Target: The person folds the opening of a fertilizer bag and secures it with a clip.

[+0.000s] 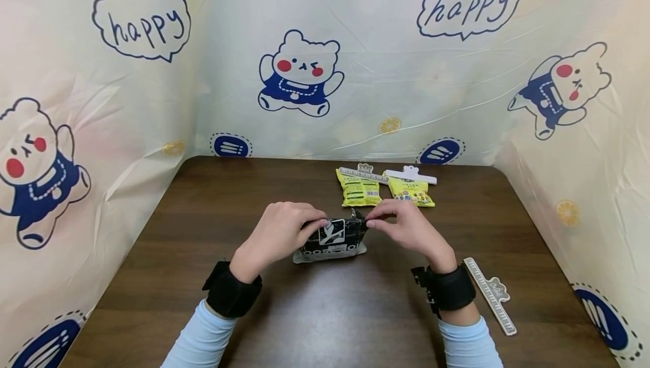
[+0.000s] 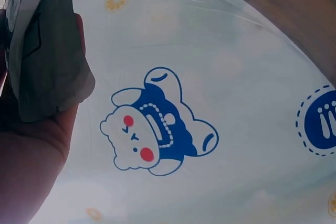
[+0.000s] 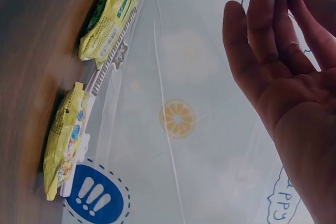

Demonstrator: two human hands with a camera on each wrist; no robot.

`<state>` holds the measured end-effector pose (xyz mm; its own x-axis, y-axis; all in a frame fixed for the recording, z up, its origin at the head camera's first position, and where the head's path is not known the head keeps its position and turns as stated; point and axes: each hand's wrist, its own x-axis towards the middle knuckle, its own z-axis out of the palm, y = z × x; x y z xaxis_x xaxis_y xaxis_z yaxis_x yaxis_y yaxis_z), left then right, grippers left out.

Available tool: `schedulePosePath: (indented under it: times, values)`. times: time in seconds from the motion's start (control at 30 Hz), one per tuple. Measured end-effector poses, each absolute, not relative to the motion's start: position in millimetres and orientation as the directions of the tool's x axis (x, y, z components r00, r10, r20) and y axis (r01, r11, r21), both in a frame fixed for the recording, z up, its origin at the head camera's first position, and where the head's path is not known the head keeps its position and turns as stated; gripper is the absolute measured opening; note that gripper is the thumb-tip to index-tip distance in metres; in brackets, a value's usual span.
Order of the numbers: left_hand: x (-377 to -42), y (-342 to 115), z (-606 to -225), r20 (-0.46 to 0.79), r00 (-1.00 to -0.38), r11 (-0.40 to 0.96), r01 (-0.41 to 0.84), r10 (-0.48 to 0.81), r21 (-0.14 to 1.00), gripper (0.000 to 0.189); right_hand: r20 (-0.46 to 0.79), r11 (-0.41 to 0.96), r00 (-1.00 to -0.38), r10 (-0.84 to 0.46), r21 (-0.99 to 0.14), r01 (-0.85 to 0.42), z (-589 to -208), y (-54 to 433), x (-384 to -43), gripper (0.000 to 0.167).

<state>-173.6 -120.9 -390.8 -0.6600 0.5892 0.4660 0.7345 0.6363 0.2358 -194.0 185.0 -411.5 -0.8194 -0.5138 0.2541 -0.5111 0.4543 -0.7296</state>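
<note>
A black and grey bag (image 1: pixel 339 235) with white print stands upright on the table, its upper edge torn at the right. My left hand (image 1: pixel 284 230) pinches the bag's upper left corner between thumb and fingers. At the upper right corner my right hand (image 1: pixel 406 224) pinches the edge with thumb and forefinger. In the left wrist view the grey side of the bag (image 2: pixel 52 56) covers much of the left hand. The right wrist view has the right hand (image 3: pixel 283 66) from the palm side, with only a scrap of the bag at its fingertips.
Behind the bag lie two yellow snack packets, the left packet (image 1: pixel 359 190) under a grey sealing clip (image 1: pixel 363 174), the right packet (image 1: pixel 410 192) under a white sealing clip (image 1: pixel 410 175). Another sealing clip (image 1: pixel 490 296) lies beside the right wrist. Printed curtains surround the brown table (image 1: pixel 167 277).
</note>
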Motion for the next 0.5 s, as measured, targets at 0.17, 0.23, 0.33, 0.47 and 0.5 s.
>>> schedulePosePath:
  times: [0.17, 0.23, 0.33, 0.47, 0.5]
  values:
    - [-173.6, -119.8, -389.9, 0.463, -0.671, 0.645, 0.724, 0.578, 0.244, 0.008, 0.275, 0.432, -0.814, -0.511, -0.736, -0.520, -413.9, 185.9, -195.9, 0.011]
    - [-172.7, -119.3, -389.3, 0.459, -0.675, 0.651, 0.720, 0.578, 0.239, 0.007, 0.282, 0.418, -0.811, -0.512, -0.744, -0.522, -415.6, 186.4, -196.6, 0.012]
    - [-171.0, -118.8, -389.2, 0.454, -0.677, 0.659, 0.717, 0.579, 0.228, 0.006, 0.294, 0.397, -0.805, -0.515, -0.750, -0.529, -417.9, 187.0, -197.1, 0.011]
    - [-169.1, -117.7, -389.0, 0.453, -0.680, 0.670, 0.711, 0.577, 0.214, 0.005, 0.316, 0.377, -0.799, -0.512, -0.752, -0.540, -420.7, 187.5, -197.7, 0.012]
    - [-168.6, -117.3, -388.8, 0.454, -0.678, 0.672, 0.711, 0.578, 0.207, 0.005, 0.322, 0.373, -0.796, -0.512, -0.752, -0.544, -421.5, 187.5, -198.0, 0.012]
